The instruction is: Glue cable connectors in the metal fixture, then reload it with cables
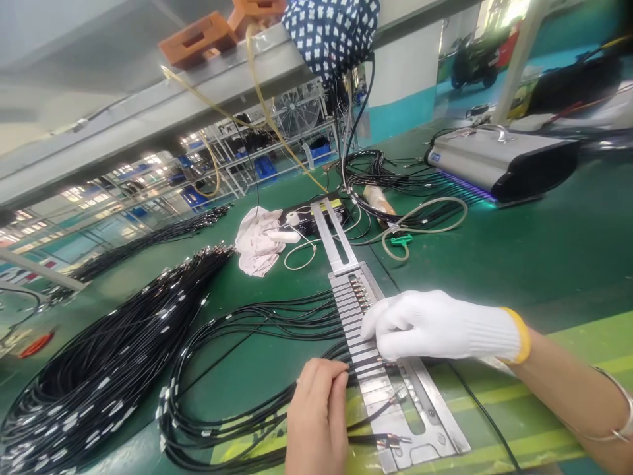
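Note:
A slotted metal fixture (352, 343) lies on the green table, with several black cables (277, 315) laid side by side in its slots. Their stripped ends (360, 290) line up along its middle. My left hand (316, 412), bare, is closed with thumb and fingers pinched on a black cable at the fixture's left edge. My right hand (430, 326) wears a white glove with a yellow cuff. Its fingers are curled down over the fixture, closed at the end of a cable, and hide part of the slots. Loose cable ends (395, 439) rest across the fixture's near part.
A thick bundle of black cables (113, 369) fills the left side. Behind the fixture are a crumpled pale cloth (260, 241) and a green-handled tool (401, 241). A silver lamp box (499, 161) glows purple over cables at back right. An overhead shelf (148, 125) crosses above.

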### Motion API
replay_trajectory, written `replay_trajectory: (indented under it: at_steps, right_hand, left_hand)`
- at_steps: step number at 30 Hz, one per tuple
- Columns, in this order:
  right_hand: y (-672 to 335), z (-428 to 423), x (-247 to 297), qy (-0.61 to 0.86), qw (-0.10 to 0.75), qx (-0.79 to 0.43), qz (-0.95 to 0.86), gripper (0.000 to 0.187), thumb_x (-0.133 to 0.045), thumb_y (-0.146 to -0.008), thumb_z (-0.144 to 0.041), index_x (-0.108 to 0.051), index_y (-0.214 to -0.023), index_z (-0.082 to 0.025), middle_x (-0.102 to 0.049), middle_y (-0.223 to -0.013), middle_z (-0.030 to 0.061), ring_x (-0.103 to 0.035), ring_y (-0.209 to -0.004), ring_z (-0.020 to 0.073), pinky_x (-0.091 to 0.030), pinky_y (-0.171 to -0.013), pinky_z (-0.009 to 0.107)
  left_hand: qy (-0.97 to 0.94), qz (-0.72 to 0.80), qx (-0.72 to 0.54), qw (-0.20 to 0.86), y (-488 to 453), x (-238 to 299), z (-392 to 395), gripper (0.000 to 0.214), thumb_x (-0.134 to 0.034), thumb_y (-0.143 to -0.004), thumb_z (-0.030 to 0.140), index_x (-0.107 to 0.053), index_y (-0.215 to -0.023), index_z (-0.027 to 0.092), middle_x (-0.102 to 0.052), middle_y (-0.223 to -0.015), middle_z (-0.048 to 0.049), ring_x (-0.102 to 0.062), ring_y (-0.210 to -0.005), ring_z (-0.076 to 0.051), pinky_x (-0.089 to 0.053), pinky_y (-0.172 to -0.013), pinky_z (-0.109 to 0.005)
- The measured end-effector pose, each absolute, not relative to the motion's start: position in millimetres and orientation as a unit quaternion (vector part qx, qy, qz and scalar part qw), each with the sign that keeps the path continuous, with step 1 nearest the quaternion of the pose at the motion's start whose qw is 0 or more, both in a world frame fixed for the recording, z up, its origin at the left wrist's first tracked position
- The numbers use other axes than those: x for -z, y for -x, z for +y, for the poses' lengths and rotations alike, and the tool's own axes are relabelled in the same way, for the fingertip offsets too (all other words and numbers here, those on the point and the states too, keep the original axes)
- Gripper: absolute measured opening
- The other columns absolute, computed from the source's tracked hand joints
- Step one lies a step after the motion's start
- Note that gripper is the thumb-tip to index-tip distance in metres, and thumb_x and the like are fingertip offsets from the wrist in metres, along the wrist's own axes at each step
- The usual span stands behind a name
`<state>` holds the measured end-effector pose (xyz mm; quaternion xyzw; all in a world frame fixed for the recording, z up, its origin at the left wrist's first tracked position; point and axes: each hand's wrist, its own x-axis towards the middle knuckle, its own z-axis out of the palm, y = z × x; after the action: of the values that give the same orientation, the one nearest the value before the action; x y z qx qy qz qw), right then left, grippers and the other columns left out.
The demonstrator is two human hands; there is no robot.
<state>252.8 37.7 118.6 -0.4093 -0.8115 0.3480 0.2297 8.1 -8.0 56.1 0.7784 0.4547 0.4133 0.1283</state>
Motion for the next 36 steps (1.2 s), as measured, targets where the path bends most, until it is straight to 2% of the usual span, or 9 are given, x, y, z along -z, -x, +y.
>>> replay_trajectory:
  at_steps: [3, 7, 12, 17, 24, 30, 33, 36]
  right_hand:
    - [-252, 37, -120, 0.416, 0.215, -0.397, -0.790, 0.025, -0.060, -0.085, -0.037, -0.072, -0.074, -0.018, -0.072, -0.109, 0.0015, -0.064, -0.094, 0.0215, -0.046, -0.078, 0.027]
    - [-251, 38, -120, 0.421, 0.216, -0.437, -0.765, 0.025, -0.063, -0.083, -0.039, -0.078, -0.084, -0.019, -0.073, -0.104, 0.0014, -0.065, -0.089, 0.0210, -0.047, -0.078, 0.027]
    - [-250, 40, -118, 0.421, 0.242, -0.411, -0.772, 0.028, -0.060, -0.086, -0.040, -0.075, -0.075, -0.019, -0.073, -0.106, 0.0018, -0.065, -0.091, 0.0217, -0.048, -0.083, 0.028]
    - [-250, 40, -120, 0.449, 0.252, -0.370, -0.773, 0.033, -0.056, -0.090, -0.042, -0.079, -0.083, -0.020, -0.072, -0.108, 0.0021, -0.065, -0.095, 0.0230, -0.047, -0.089, 0.029]
    - [-252, 41, -117, 0.456, 0.245, -0.356, -0.778, 0.030, -0.058, -0.088, -0.042, -0.077, -0.078, -0.020, -0.072, -0.105, 0.0007, -0.064, -0.090, 0.0206, -0.047, -0.078, 0.025]
    - [-252, 44, -111, 0.448, 0.241, -0.353, -0.785, 0.030, -0.059, -0.087, -0.037, -0.067, -0.067, -0.016, -0.072, -0.103, 0.0004, -0.062, -0.084, 0.0180, -0.042, -0.071, 0.024]
    - [-251, 44, -111, 0.444, 0.239, -0.376, -0.778, 0.029, -0.060, -0.087, -0.037, -0.070, -0.070, -0.015, -0.072, -0.105, 0.0011, -0.061, -0.083, 0.0179, -0.041, -0.068, 0.024]
    - [-250, 44, -112, 0.437, 0.244, -0.409, -0.763, 0.028, -0.061, -0.087, -0.040, -0.077, -0.083, -0.017, -0.072, -0.102, 0.0019, -0.063, -0.085, 0.0195, -0.042, -0.070, 0.025]
  left_hand:
    - [-0.756, 0.468, -0.419, 0.181, -10, -62, -9, 0.023, -0.047, -0.104, 0.025, -0.065, -0.093, 0.019, -0.061, -0.090, -0.0028, -0.058, -0.084, -0.015, -0.042, -0.077, -0.026]
    - [-0.728, 0.488, -0.419, 0.235, -11, -69, -10, 0.018, -0.054, -0.100, 0.031, -0.067, -0.096, 0.020, -0.060, -0.089, -0.0012, -0.054, -0.079, -0.013, -0.041, -0.072, -0.023]
    - [-0.716, 0.509, -0.386, 0.282, -11, -71, -8, 0.025, -0.055, -0.099, 0.038, -0.067, -0.089, 0.019, -0.060, -0.081, -0.0003, -0.048, -0.071, -0.013, -0.035, -0.065, -0.023]
    - [-0.717, 0.520, -0.365, 0.288, -12, -71, -7, 0.031, -0.052, -0.100, 0.043, -0.067, -0.089, 0.018, -0.058, -0.076, -0.0012, -0.045, -0.068, -0.013, -0.032, -0.063, -0.025]
    - [-0.723, 0.526, -0.358, 0.271, -14, -73, -8, 0.034, -0.050, -0.101, 0.043, -0.065, -0.085, 0.016, -0.057, -0.073, -0.0015, -0.044, -0.065, -0.013, -0.033, -0.061, -0.024]
    - [-0.717, 0.507, -0.379, 0.293, -19, -75, -10, 0.026, -0.054, -0.099, 0.039, -0.066, -0.090, 0.018, -0.060, -0.080, -0.0013, -0.051, -0.074, -0.013, -0.041, -0.069, -0.021]
    - [-0.713, 0.497, -0.385, 0.309, -19, -75, -8, 0.024, -0.055, -0.099, 0.038, -0.066, -0.091, 0.018, -0.060, -0.081, -0.0007, -0.052, -0.074, -0.012, -0.041, -0.067, -0.020]
    - [-0.738, 0.483, -0.371, 0.290, -15, -72, -2, 0.027, -0.053, -0.100, 0.039, -0.065, -0.089, 0.018, -0.059, -0.081, -0.0016, -0.050, -0.072, -0.012, -0.039, -0.063, -0.020]
